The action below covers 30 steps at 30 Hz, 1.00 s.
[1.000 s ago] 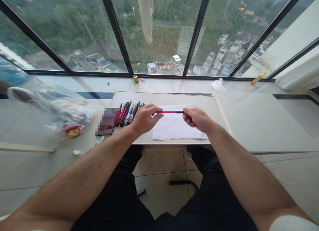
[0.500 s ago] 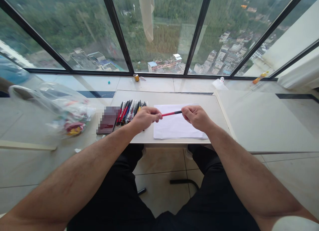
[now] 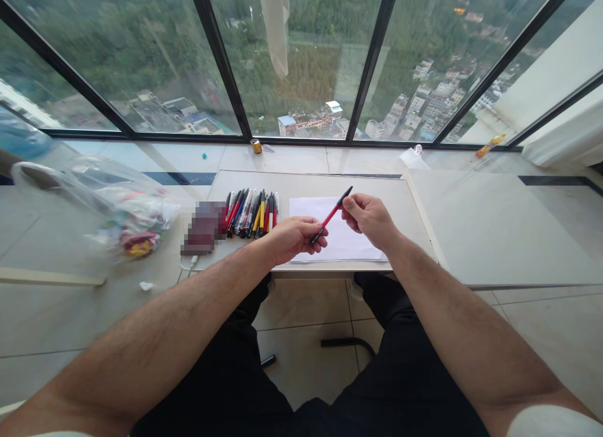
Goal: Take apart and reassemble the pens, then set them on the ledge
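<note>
A red pen with black ends [image 3: 331,215] is held slanted above a white sheet of paper [image 3: 346,239] on a small beige table [image 3: 409,205]. My right hand [image 3: 370,218] pinches the pen near its upper end. My left hand [image 3: 296,237] is curled by the pen's lower tip, fingers closed around or against it. To the left of my left hand, a row of several pens [image 3: 252,212] in red, black, yellow and white lies on the table.
A dark red booklet [image 3: 203,228] lies at the table's left end, with a white cable [image 3: 188,263] beneath it. A clear plastic bag with colourful contents [image 3: 129,220] sits on the tiled ledge to the left. A small tin [image 3: 255,147] stands by the window.
The pen has turned from lying level between both hands to slanting up to the right. My left hand moved right and nearer to me, uncovering the row of pens.
</note>
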{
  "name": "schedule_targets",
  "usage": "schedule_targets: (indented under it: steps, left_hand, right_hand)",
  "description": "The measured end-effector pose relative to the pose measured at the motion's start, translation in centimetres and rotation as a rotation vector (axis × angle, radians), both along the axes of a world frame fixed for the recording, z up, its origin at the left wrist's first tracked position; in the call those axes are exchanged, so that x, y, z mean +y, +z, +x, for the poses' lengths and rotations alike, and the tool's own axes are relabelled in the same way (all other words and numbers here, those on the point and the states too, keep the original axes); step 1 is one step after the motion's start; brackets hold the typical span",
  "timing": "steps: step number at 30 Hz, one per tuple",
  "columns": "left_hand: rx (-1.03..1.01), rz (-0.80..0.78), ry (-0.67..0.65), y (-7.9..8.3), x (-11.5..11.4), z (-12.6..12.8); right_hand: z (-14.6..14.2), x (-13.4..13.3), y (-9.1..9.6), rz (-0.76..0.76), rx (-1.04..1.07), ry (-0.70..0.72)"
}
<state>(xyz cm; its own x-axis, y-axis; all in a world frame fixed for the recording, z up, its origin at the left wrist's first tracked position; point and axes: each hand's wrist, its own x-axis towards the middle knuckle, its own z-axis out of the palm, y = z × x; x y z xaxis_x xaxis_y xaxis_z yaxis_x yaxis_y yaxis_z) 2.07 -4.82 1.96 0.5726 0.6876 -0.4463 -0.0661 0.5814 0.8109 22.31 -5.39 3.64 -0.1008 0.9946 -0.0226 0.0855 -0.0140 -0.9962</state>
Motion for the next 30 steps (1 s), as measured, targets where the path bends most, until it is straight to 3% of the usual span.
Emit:
schedule_targets:
  steps: [5,11,16,20,25,30]
  left_hand:
    - [0.027,0.032,-0.006,-0.1,-0.4,0.8]
    - [-0.042,0.203,0.361,0.3,1.4,1.0]
    - [-0.156,0.207,0.369,0.5,2.2,1.3]
    - [-0.232,0.204,0.455,0.5,2.2,0.9]
    - [-0.332,0.224,0.34,1.1,1.9,0.3]
    - [-0.364,0.195,0.265,2.7,0.9,0.2]
  right_hand:
    - [-0.4,-0.3,-0.3,-0.105,0.054,0.127]
    - [-1.1,-0.6,-0.6,-0.223,0.036,0.259]
    - [-2.3,-1.2,-0.7,-0.226,0.013,0.31]
    - [-2.6,-1.4,-1.5,-0.241,0.013,0.346]
    - [-2.8,-1.6,-2.1,-0.276,0.258,0.439]
    - [-3.2,-2.5,-0.8,-0.384,0.477,0.554]
